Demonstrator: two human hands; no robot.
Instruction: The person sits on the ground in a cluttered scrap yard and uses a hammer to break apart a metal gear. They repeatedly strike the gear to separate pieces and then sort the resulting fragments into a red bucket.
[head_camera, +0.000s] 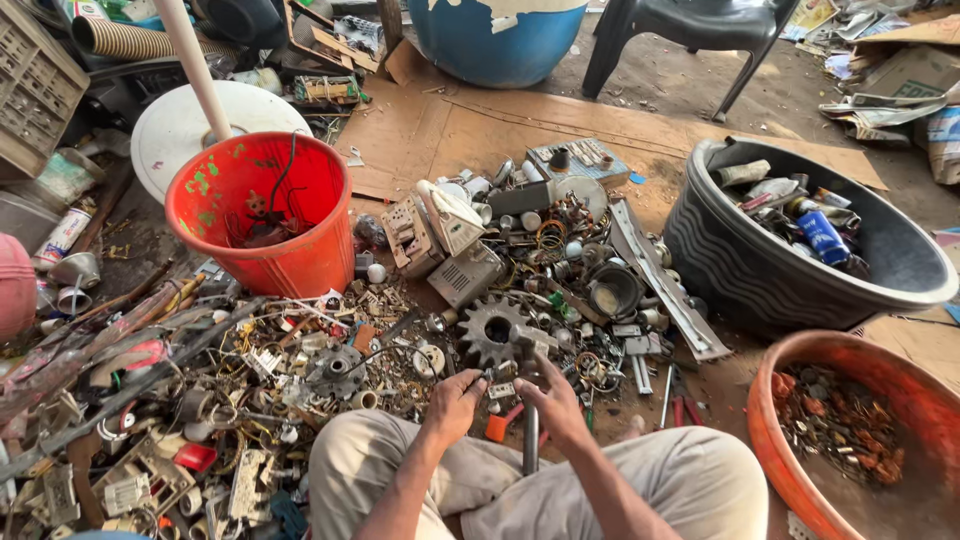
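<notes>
- L hand (452, 402) & R hand (553, 398): both sets of fingers curled narrow round a small metal part (502, 378) held between them, over the lap. What kind of part – too small to tell. Both hands on it, prob. so one steadies while the other works.
- Dark rod (530, 448) stands upright between the knees, just under the R hand; looks propped there to stay within reach. Can't tell if the R hand touches it.
- Gear (492, 330): big, rusty, toothed, lying flat on the floor just beyond the fingers, nearest item in the scrap heap.
- Scrap heap (300, 370): wires, springs, switches, plates, bits of casing, spread across the floor from the L edge to the middle; loose & unsorted, fanned round the seated person so all of it is in arm's reach.
- Red bucket (268, 215) upright behind the heap on the L, a wire & few bits inside.
- Black tub (720, 260) at R holds cans & tubes; orange basin (800, 470) at near R corner holds small rusty pieces – like kinds seem kept apart.
- Surface: dirt floor w/ flattened cardboard (440, 130) under the far half.
- Room: cluttered yard or shed; blue drum (495, 45) & dark plastic chair (690, 25) at the far edge, papers far R.
</notes>
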